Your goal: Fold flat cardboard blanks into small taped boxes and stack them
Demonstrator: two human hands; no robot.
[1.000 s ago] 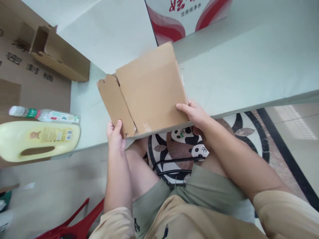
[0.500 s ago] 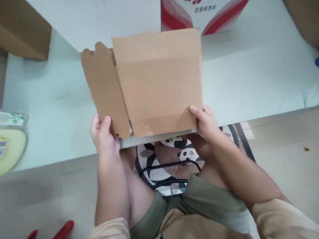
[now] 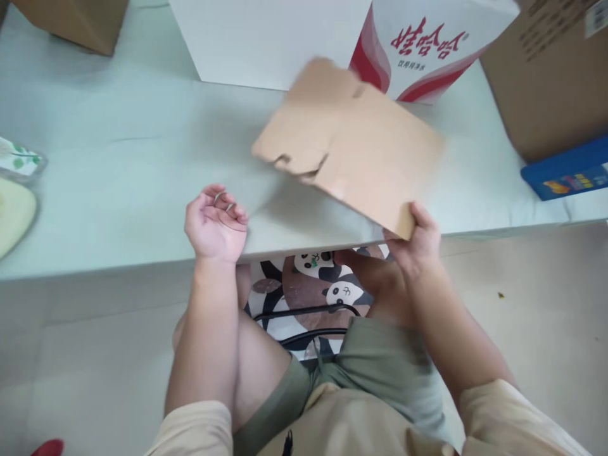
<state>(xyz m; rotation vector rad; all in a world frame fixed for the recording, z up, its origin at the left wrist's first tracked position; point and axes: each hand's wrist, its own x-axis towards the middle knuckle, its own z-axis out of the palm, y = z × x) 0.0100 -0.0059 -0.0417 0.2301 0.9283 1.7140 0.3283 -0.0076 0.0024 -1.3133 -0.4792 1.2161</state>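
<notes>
A flat, unfolded brown cardboard box blank (image 3: 351, 142) hangs tilted above the pale table (image 3: 118, 164), blurred by motion. My right hand (image 3: 415, 244) grips its near right corner, thumb on top, at the table's front edge. My left hand (image 3: 216, 221) is off the cardboard, palm up over the table edge with its fingers loosely curled and nothing in it.
A white and red printed carton (image 3: 427, 44) stands at the back. A large brown box (image 3: 551, 69) and a blue packet (image 3: 567, 171) sit at the right. Another brown box (image 3: 76, 19) is at the far left, and a pale yellow jug (image 3: 14, 212) at the left edge.
My left hand has let go of the cardboard's side flap. The right hand alone has swung the blank up and to the right. The view has shifted right.
</notes>
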